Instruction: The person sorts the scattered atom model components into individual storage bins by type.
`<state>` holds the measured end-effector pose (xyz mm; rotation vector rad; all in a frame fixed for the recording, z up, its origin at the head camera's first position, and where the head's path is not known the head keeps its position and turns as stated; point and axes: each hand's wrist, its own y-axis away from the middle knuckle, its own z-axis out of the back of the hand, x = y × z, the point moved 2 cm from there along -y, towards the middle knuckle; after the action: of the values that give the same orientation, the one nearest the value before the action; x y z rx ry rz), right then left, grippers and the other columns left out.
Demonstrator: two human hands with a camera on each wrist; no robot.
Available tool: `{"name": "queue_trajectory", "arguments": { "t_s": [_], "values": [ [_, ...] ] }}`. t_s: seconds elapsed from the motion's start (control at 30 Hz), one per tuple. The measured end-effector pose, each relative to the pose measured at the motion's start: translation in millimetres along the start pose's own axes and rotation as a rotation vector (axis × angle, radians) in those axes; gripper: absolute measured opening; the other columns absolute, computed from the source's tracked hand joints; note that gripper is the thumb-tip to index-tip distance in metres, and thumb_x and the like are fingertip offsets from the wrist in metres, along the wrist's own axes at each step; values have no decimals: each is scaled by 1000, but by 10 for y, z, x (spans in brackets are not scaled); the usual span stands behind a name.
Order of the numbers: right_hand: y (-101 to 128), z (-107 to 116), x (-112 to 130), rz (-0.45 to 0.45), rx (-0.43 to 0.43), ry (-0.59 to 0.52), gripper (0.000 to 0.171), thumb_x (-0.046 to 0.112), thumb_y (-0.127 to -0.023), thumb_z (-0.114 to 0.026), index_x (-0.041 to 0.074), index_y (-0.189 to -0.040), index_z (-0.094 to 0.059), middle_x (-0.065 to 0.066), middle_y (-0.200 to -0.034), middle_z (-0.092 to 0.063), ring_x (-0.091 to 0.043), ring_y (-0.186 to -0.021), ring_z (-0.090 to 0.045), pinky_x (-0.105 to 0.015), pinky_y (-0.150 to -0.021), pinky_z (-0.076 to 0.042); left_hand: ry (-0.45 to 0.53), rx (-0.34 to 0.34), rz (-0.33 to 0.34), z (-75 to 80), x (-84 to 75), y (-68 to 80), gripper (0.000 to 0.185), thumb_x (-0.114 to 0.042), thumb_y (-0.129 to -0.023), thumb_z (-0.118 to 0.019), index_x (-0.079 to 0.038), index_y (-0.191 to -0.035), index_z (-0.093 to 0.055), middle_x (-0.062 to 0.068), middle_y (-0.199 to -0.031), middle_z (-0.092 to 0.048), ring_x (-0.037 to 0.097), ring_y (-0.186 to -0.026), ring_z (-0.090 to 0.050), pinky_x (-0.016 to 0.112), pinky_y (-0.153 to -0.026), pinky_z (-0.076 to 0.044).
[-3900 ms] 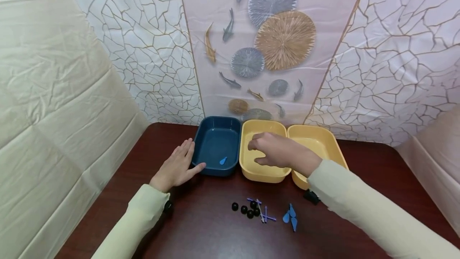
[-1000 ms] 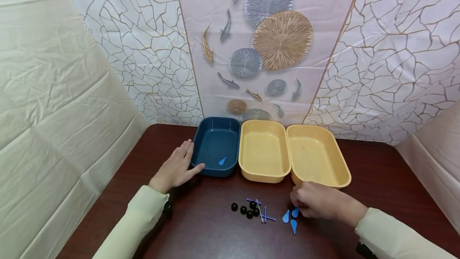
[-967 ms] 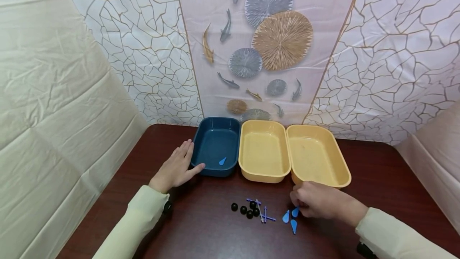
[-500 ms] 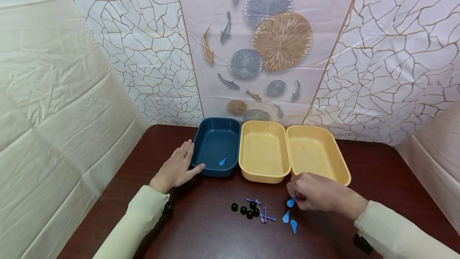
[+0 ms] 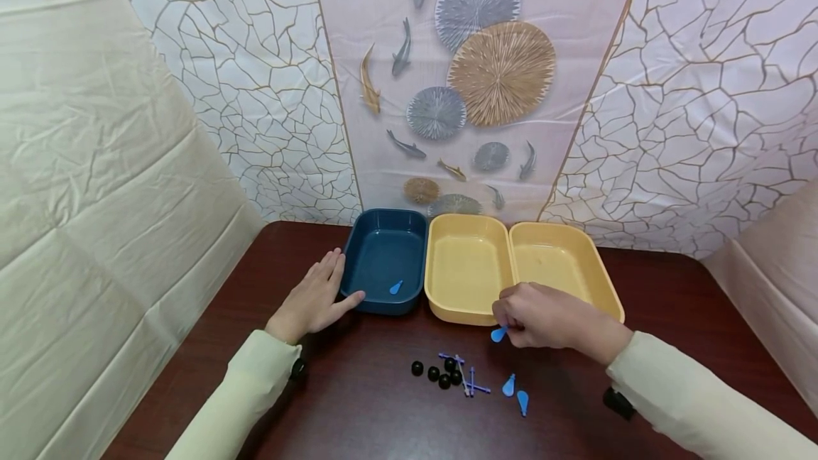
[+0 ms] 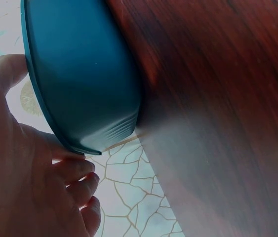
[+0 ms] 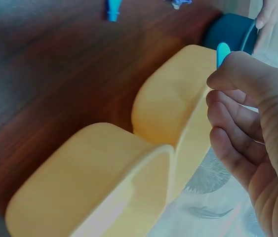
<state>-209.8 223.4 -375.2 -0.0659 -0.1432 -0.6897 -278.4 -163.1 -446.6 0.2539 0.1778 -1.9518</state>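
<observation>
Right hand [image 5: 543, 318], low and right of centre in the head view, has its fingers curled and pinches a small blue teardrop piece [image 5: 498, 334] at their tips; that piece hangs just left of the hand, above the table [image 5: 358, 410] and just in front of the near rim of the middle yellow tray [image 5: 434, 304]; in the right wrist view the same blue piece [image 7: 222, 52] pokes up from behind the curled fingers [image 7: 237, 74], with the yellow tray wall beyond it; nearer the lower edge of the head frame lie two more blue pieces [image 5: 516, 392], purple sticks [image 5: 466, 378] and black beads [image 5: 437, 371], all loose on the table and apart from both hands; left hand [image 5: 313, 300], left of centre, lies flat and relaxed, fingers straight, touching the left side of the dark blue tray [image 5: 354, 261]; one blue piece [image 5: 396, 287] rests inside that tray; furthest right stands a second yellow tray [image 5: 607, 282].
</observation>
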Motion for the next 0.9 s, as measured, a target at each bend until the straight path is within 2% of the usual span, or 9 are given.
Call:
{"name": "queue_trajectory", "arguments": {
  "t_s": [0.17,0.4,0.7,0.9],
  "values": [
    [-115,50,8,-15,-2,8,26,2,-83,-79,20,-74,-61,11,-71,-52,3,-63,-43,-14,-59,-41,1,-3,-1,-2,8,4,96,-61,-104,-49,5,-166,-17,24,-176,-15,43,-164,-17,58,-133,-18],
    [-295,85,29,-46,16,33,19,15,-88,-86,18,-81,-69,7,-78,-63,0,-66,-50,-15,-61,-45,0,-7,-3,-5,7,6,97,-62,-104,-48,4,-167,-16,23,-177,-14,42,-164,-17,58,-133,-18],
    [-592,143,60,-14,-5,40,14,6,-85,-82,13,-81,-71,2,-77,-64,-4,-66,-51,-16,-60,-47,8,-16,-6,-7,-3,16,97,-62,-104,-50,5,-166,-17,23,-177,-14,42,-164,-18,57,-134,-18],
    [-816,183,81,14,-33,47,14,5,-84,-82,11,-80,-70,1,-76,-64,-6,-66,-52,-18,-61,-47,5,-18,-7,-8,9,19,96,-62,-105,-48,5,-166,-17,24,-176,-14,43,-164,-18,58,-133,-18]
  ]
}}
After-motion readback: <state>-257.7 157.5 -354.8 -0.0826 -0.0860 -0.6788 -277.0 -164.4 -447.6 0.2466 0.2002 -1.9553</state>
